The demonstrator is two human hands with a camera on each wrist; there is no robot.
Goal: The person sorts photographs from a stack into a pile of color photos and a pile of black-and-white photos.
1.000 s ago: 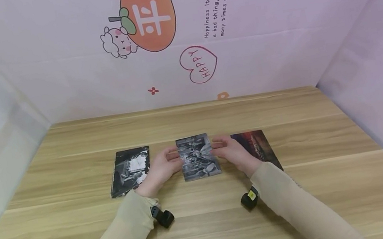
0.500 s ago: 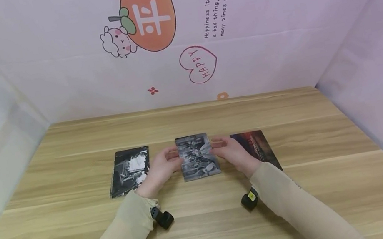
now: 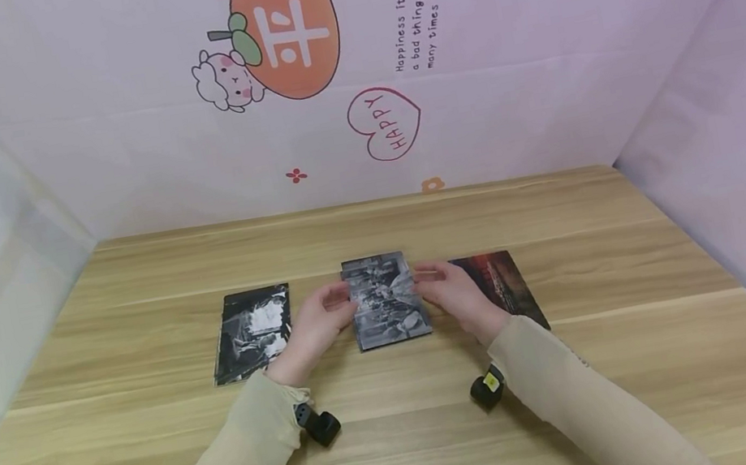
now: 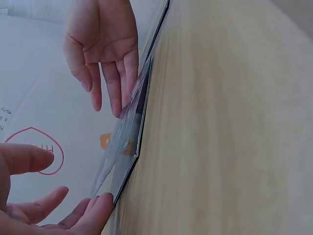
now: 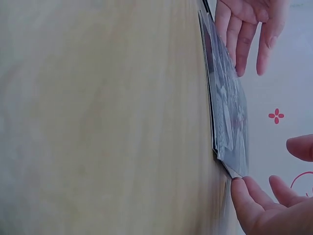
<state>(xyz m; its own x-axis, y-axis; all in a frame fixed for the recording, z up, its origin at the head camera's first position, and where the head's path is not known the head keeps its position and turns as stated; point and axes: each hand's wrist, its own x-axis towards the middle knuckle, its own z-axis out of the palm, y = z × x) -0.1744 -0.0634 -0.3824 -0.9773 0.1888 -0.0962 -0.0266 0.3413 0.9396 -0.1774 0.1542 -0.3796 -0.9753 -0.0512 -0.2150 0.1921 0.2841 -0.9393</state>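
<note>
In the head view a black-and-white photo card lies at the middle of the table, over a darker card that shows past its far edge. Both wrist views show the top card bowed and partly raised off the cards under it. My left hand touches its left edge with the fingertips, the thumb held apart. On the other side, fingertips of my right hand meet the right edge, thumb also away from the card. The stack carries the top card between the two hands' fingers.
Left of the left hand is a pile of black-and-white photo cards. A dark red-toned card lies to the right, partly covered by the right hand. A printed white cloth stands behind the wooden table.
The top card has come up and slid slightly on the stack, so another card now shows beyond its far edge. Both hands stay at its sides, nearly unmoved.
</note>
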